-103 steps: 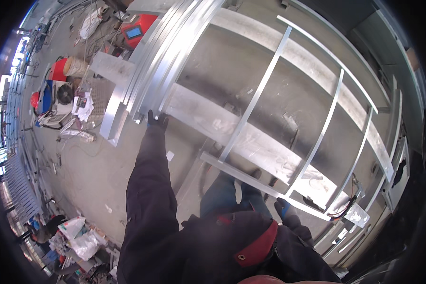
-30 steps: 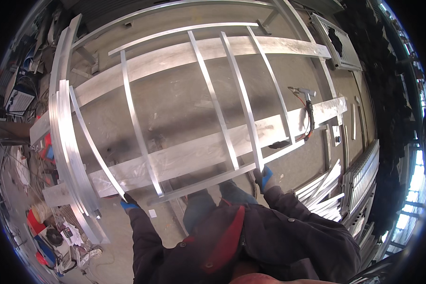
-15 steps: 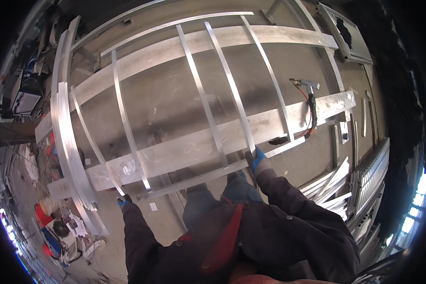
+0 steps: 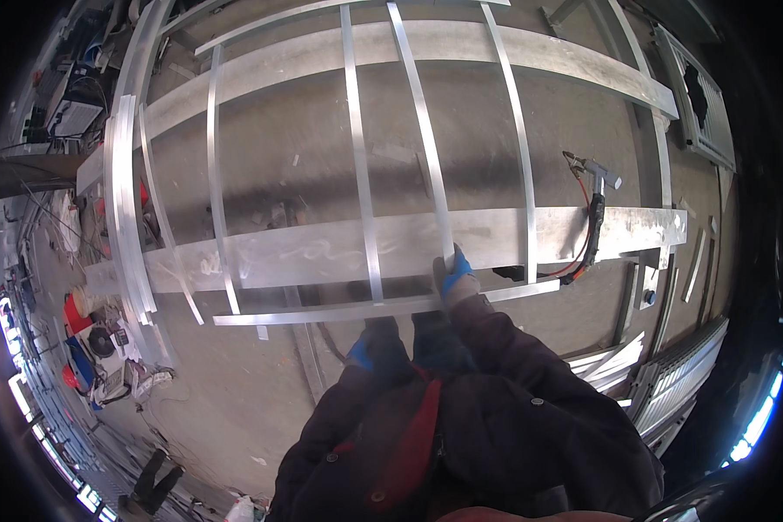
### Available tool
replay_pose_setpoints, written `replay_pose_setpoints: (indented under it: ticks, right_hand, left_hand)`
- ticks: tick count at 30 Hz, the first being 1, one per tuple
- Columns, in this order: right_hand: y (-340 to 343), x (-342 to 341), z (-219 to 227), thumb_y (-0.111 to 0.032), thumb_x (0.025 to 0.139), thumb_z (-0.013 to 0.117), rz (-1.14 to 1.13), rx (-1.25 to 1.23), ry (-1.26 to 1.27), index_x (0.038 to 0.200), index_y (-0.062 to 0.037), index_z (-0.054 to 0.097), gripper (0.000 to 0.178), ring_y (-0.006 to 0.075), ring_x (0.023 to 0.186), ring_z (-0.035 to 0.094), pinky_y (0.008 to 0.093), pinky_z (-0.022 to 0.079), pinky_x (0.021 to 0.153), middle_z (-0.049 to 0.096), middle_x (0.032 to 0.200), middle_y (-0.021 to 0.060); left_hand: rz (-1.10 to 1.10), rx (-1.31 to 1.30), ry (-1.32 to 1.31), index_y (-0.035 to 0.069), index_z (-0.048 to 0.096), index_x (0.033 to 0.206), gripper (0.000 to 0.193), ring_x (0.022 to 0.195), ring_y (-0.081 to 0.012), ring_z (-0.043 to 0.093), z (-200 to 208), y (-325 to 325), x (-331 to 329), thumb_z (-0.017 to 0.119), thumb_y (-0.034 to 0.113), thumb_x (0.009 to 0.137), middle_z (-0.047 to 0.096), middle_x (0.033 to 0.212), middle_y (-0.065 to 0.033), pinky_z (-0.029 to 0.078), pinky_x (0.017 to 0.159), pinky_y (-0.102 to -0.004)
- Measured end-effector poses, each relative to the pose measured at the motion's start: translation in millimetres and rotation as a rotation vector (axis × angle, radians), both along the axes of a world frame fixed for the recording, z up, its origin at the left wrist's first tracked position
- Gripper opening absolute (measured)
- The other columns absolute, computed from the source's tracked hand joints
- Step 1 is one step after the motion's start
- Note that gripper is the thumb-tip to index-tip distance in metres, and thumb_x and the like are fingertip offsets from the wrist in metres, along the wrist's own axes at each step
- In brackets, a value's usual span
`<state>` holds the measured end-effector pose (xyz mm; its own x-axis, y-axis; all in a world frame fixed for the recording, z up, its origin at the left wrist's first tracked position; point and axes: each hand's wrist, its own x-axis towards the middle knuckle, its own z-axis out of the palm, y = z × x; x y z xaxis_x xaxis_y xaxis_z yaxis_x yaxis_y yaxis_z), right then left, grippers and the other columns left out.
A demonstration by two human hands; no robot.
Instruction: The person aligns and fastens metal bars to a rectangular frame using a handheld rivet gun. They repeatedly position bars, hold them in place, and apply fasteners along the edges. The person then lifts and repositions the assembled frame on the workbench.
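My right hand (image 4: 457, 275), in a blue and grey glove, is closed round the near end of a slim silver metal bar (image 4: 421, 130). That bar runs away from me across two broad metal beams (image 4: 322, 250). Close by lies a long metal rail (image 4: 339, 311), set crosswise in front of the near beam. My left hand (image 4: 359, 353), also gloved in blue, is low in front of my leg and near the rail; its fingers are too dark and small to make out. Several more slim bars (image 4: 361, 174) lie roughly parallel across the beams.
A hammer-like tool (image 4: 602, 174) and a black-handled torch with a red cable (image 4: 592, 230) rest on the right of the near beam. Stacked metal lengths (image 4: 123, 209) lie at the left. Slatted panels (image 4: 683, 374) stand right. Tools and clutter (image 4: 104, 348) cover the floor lower left.
My left hand has left the near end of the leftmost slim bar and moved right, toward my legs. My right hand stays on its bar. The whole view has shifted.
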<state>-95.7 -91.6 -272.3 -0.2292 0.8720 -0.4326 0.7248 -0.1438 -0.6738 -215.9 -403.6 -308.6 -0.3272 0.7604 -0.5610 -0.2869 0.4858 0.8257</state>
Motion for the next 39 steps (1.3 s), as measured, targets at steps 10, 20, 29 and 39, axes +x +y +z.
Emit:
replay_pose_setpoints:
  ticks: [10, 20, 29, 39]
  right_hand:
    - [-0.5, -20.7, 6.4, -0.040, 0.100, 0.056, 0.012, -0.050, -0.031, 0.147, -0.0051, 0.047, 0.059, 0.0377, 0.104, 0.070, 0.0460, 0.053, 0.090, 0.071, 0.111, 0.0206]
    - [2.0, -29.0, 6.7, -0.040, 0.102, 0.055, 0.019, -0.020, -0.101, 0.143, -0.0074, 0.053, 0.053, 0.0390, 0.107, 0.068, 0.0469, 0.052, 0.094, 0.070, 0.114, 0.0216]
    - [17.6, -9.2, -13.9, -0.052, 0.093, 0.067, 0.242, -0.068, -0.208, 0.128, -0.0067, 0.065, 0.057, 0.0340, 0.102, 0.072, 0.0440, 0.054, 0.089, 0.075, 0.107, 0.0164]
    - [19.9, 56.2, 12.2, -0.052, 0.093, 0.068, 0.489, -0.446, -0.121, 0.124, -0.0091, 0.071, 0.053, 0.0266, 0.113, 0.068, 0.0382, 0.051, 0.099, 0.074, 0.116, 0.0138]
  left_hand:
    - [-0.249, 0.078, 0.289, 0.003, 0.061, 0.120, 0.028, 0.084, -0.0152, 0.064, -88.8, 43.8, 40.2, 0.059, 0.027, 0.106, 0.069, 0.104, -0.0097, 0.053, 0.069, -0.0287]
    - [0.374, -0.256, -0.881, 0.003, 0.065, 0.111, 0.036, 0.075, -0.0158, 0.062, -95.5, 52.0, 31.2, 0.055, 0.037, 0.108, 0.067, 0.091, -0.0072, 0.052, 0.065, -0.0294]
    - [0.421, -0.091, -0.873, 0.002, 0.045, 0.150, 0.053, 0.133, -0.0330, 0.058, -67.8, 74.2, 47.4, 0.057, 0.027, 0.106, 0.059, 0.141, -0.0194, 0.048, 0.112, -0.0490]
    - [0.761, 0.028, -1.285, 0.000, 0.045, 0.147, 0.055, 0.135, -0.0345, 0.053, -38.9, 103.2, 52.5, 0.060, 0.031, 0.104, 0.054, 0.145, -0.0181, 0.045, 0.115, -0.0489]
